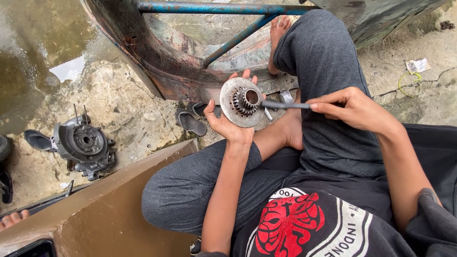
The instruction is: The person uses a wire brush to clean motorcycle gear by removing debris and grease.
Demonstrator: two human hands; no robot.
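My left hand point(227, 124) holds up a round metal disc with a toothed gear hub point(241, 101) at its middle, fingers curled behind the rim. My right hand point(354, 109) grips a thin dark metal tool point(284, 105) like a pen. The tool's tip touches the gear hub near its bore. I sit above the ground with my knees in grey trousers drawn up under both hands.
A grey engine casing point(84, 144) with studs lies on the wet rocky ground at the left. A rusty metal frame point(166, 62) with blue tubes point(223, 8) stands ahead. Dark sandals point(189, 122) lie below the disc. A brown ledge point(109, 200) runs at lower left.
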